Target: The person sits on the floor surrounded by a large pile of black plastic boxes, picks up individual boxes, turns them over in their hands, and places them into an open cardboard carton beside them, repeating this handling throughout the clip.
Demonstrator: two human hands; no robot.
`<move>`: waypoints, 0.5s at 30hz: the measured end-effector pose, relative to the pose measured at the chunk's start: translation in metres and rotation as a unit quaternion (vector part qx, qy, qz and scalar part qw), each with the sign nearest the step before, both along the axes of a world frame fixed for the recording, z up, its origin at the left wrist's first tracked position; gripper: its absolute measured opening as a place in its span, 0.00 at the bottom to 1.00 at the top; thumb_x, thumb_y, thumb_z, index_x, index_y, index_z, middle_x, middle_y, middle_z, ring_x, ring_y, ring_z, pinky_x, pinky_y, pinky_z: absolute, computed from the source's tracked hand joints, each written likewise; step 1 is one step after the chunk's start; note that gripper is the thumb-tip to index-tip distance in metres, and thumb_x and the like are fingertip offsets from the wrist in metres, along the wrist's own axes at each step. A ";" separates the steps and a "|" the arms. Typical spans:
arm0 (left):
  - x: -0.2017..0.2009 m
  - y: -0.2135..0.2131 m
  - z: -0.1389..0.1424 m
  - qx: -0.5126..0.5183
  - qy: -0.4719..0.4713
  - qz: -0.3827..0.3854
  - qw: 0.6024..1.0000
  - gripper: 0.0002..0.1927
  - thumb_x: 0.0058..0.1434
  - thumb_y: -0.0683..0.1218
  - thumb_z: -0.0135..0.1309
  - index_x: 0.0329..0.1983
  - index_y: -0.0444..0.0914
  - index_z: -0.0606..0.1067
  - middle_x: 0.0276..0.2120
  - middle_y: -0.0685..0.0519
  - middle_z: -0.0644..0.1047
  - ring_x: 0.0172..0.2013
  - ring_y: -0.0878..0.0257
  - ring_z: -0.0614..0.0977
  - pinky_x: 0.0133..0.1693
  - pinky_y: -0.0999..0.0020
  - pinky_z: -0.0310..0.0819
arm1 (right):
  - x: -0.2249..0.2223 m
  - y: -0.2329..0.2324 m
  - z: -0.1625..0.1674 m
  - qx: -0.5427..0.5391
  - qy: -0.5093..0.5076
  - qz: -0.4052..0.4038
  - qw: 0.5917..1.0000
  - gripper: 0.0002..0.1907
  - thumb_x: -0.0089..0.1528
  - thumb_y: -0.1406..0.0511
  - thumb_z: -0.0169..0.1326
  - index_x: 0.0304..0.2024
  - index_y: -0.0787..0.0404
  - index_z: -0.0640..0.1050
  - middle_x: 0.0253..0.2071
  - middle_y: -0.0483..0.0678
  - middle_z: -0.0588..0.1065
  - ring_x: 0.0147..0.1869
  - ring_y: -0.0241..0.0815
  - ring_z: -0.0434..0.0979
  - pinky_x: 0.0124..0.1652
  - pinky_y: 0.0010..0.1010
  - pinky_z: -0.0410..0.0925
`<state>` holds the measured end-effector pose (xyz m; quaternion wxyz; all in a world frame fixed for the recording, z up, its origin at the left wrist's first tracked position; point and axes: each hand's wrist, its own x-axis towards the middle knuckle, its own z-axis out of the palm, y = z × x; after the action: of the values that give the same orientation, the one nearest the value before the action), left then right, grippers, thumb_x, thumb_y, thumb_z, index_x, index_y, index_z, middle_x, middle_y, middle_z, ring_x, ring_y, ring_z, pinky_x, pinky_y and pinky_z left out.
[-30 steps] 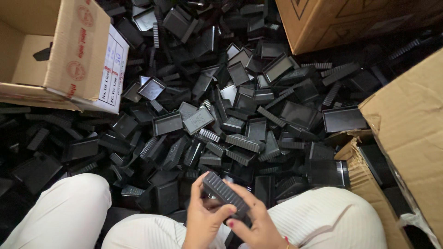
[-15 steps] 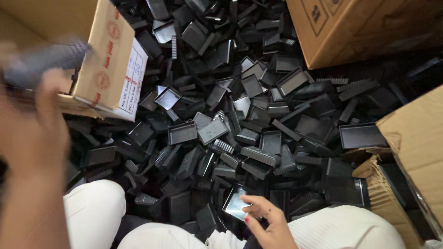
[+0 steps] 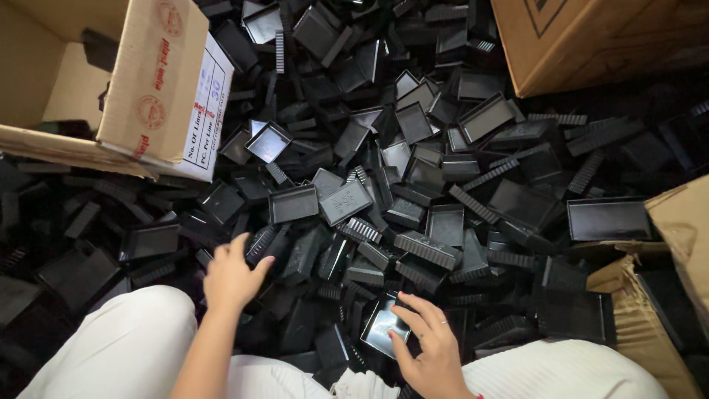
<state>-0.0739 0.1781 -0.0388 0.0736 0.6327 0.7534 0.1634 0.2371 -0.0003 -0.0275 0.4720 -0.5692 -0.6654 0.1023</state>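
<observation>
A big heap of black plastic parts (image 3: 413, 177), small trays and ribbed covers, lies on the floor in front of my knees. My left hand (image 3: 233, 273) rests low on the heap, fingers spread over a ribbed black piece (image 3: 260, 244), holding nothing. My right hand (image 3: 428, 343) has its fingers on a small shiny black tray (image 3: 384, 325) that lies between my legs; the fingertips touch its right edge.
An open cardboard box (image 3: 159, 81) with a white label stands at the upper left. A second closed carton (image 3: 591, 37) is at the upper right, and a torn carton (image 3: 665, 295) holding black parts at the right. My legs in white trousers (image 3: 118, 347) fill the bottom.
My left hand, raised towards the left box with a black piece, has come down empty onto the heap. My right hand stays on the shiny tray.
</observation>
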 end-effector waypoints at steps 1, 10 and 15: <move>0.002 0.004 -0.003 -0.030 -0.005 0.003 1.000 0.36 0.54 0.60 0.63 0.66 0.52 0.70 0.59 0.43 0.71 0.52 0.40 0.78 0.50 0.49 0.74 | -0.002 0.002 -0.002 0.000 -0.004 0.005 1.000 0.21 0.51 0.69 0.64 0.48 0.61 0.81 0.56 0.54 0.77 0.59 0.56 0.77 0.55 0.40 0.70; 0.043 0.019 -0.002 -0.135 0.063 0.033 0.988 0.32 0.53 0.55 0.66 0.61 0.47 0.72 0.61 0.40 0.70 0.50 0.42 0.81 0.52 0.53 0.77 | -0.002 0.009 0.000 -0.098 -0.166 0.047 0.980 0.29 0.50 0.58 0.67 0.53 0.56 0.80 0.71 0.65 0.58 0.73 0.68 0.55 0.62 0.58 0.52; 0.069 -0.007 -0.012 -0.005 0.076 -0.054 0.996 0.14 0.58 0.47 0.60 0.47 0.40 0.79 0.67 0.40 0.69 0.45 0.41 0.84 0.49 0.51 0.79 | -0.004 0.002 0.021 -0.242 -0.211 0.122 0.939 0.42 0.46 0.49 0.72 0.60 0.55 0.76 0.76 0.70 0.40 0.79 0.73 0.36 0.65 0.66 0.39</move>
<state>-0.0050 0.1713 -0.0510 0.0278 0.6830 0.7220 0.1072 0.2331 0.0018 -0.0063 0.1526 -0.5895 -0.7691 0.1943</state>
